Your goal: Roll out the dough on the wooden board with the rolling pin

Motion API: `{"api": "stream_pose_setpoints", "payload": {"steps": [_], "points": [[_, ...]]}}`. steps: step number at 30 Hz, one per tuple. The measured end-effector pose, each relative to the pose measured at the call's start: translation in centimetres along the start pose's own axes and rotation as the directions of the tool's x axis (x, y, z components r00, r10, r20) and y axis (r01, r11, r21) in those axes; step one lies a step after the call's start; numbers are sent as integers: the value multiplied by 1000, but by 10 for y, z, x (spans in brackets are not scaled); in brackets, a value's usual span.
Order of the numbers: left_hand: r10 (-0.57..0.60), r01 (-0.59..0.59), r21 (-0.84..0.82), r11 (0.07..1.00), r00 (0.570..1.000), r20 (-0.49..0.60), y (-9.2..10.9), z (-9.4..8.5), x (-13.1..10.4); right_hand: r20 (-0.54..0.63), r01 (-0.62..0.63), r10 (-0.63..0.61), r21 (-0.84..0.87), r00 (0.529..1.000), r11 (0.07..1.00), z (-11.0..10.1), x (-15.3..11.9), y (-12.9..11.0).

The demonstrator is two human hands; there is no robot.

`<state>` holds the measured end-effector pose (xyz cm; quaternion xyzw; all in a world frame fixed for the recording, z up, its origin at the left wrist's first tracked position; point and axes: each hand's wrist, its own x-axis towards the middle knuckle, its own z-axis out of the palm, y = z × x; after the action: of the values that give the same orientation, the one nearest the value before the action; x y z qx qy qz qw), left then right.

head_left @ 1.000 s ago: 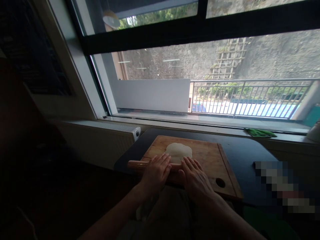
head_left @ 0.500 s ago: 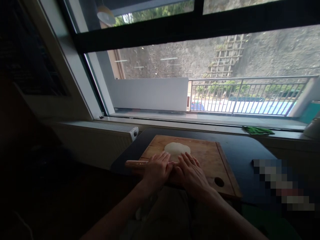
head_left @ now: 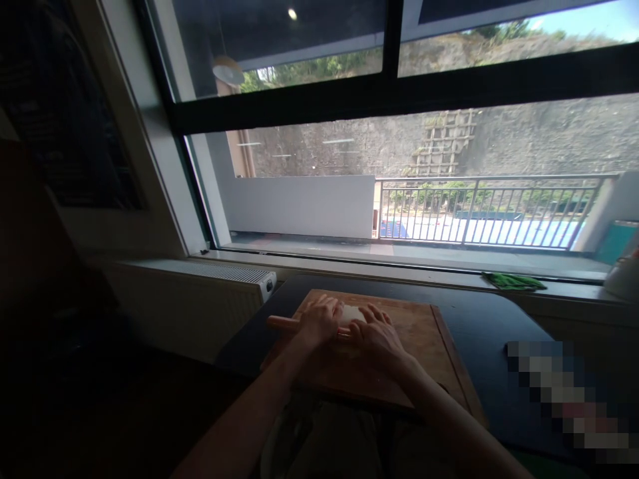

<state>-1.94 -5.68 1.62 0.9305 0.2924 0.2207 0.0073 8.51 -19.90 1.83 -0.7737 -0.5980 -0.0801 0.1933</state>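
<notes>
Lg dark-framed glass window [head_left: 389, 100] fills the far side. Below it, 1 dark, round-cornered bench [head_left: 492, 319]; 1 white ribbed metal radiator [head_left: 200, 299] to the left, under the sill. On bench: 1 rect. brown wooden board [head_left: 414, 332] w/ groove near its R edge.

Containers: 1 pale rounded item [head_left: 622, 278] on sill at far R, cut off by the view; can't tell if it's a vessel or what's in it. Nr bench's R side, 1 long item [head_left: 564, 392], pixelated, can't ID.

1 slim reddish-brown wooden rolling pin [head_left: 284, 324] lies over the board, under both hands. Long axis runs L-R, roughly level, L end slightly farther from the person & sticking out past L hand; R end hidden under R hand.

L hand [head_left: 320, 320] & R hand [head_left: 377, 332]: both open, palms down on pin, fingers fwd & slightly bent, tips nr dough.

1 green cloth [head_left: 514, 281] crumpled on sill. Flat off-white dough [head_left: 353, 314] on board, btwn the 2 hands, just beyond pin, partly covered.
</notes>
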Motion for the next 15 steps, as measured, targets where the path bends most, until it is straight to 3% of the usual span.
{"api": "stream_pose_setpoints", "payload": {"steps": [2, 4, 7, 9, 11, 15], "points": [[61, -62, -6, 998, 993, -98, -4, -1, -35, 19, 147, -148, 37, 989, 988, -6, -25, -2], [133, -135, -9, 991, 983, -129, -15, -4, -70, 29, 229, -231, 54, 972, 972, -12, -44, -7], [134, -136, -9, 991, 982, -136, -42, -9, -89, 62, 297, -297, 10, 953, 955, -17, -52, -17], [75, -73, 24, 997, 987, -140, -57, -7, -73, 83, 313, -308, -47, 948, 949, -17, -46, -21], [29, -20, 71, 997, 992, -120, -59, -2, -41, 74, 288, -282, -97, 957, 953, -19, -40, -17], [92, -99, 110, 989, 994, 63, -32, 8, 18, 16, 210, -211, -173, 977, 962, -34, -45, 10]]}}
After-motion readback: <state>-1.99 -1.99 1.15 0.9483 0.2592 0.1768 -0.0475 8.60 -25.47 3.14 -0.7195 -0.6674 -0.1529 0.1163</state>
